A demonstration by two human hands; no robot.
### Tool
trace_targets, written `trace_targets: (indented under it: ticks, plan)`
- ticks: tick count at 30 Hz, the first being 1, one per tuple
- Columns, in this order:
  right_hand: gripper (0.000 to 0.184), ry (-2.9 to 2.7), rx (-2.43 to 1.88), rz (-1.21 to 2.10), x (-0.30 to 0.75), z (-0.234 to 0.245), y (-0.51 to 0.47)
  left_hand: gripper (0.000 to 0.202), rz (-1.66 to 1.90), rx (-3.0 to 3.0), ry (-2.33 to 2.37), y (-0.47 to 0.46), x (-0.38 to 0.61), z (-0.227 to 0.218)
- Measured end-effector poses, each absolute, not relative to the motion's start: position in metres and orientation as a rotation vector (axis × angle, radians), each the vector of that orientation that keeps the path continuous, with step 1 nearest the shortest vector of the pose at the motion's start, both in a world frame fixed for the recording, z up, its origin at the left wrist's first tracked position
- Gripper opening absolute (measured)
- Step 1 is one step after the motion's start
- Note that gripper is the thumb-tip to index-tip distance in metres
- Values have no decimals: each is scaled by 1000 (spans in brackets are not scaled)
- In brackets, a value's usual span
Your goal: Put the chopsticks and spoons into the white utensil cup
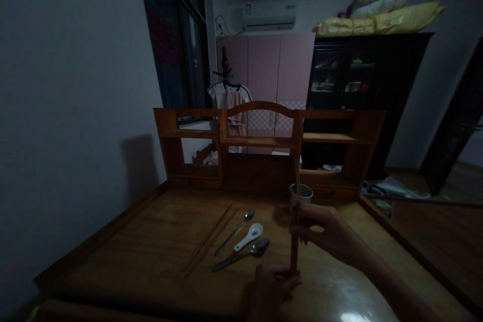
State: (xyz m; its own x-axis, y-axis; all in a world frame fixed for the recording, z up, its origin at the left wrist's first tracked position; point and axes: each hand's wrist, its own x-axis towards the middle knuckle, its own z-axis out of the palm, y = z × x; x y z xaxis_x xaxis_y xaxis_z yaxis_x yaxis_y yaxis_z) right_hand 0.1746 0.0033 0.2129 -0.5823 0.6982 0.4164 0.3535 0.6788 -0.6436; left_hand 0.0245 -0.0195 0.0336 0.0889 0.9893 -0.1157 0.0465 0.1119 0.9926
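Low over the table, the left hand closes round the chopsticks' foot; the right hand pinches them higher, just before the cup. I judge them light, stiff and slick, best gripped mid-shaft. Spoons lie left.

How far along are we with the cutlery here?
Done: hard to tell in the dim light whether the cup holds anything. In hand: left hand and right hand both grip chopsticks upright in front of the cup. To go: thin spoon, white spoon, big spoon and a loose pair lie on the desk.
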Motion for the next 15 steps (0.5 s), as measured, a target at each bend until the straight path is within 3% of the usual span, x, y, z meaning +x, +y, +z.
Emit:
trace_targets:
  ticks: [8, 11, 15]
  plan:
    - [32, -2212, -804, 803, 185, 206, 20, 23, 1118, 1152, 1192, -12, 28, 33]
    - [33, -2075, -837, 692, 203, 235, 37, 29, 1170, 1151, 1229, -12, 28, 34]
    - [34, -1766, -942, 309, 235, 275, 82, 17, 1155, 1335, 1252, -18, 24, 41]
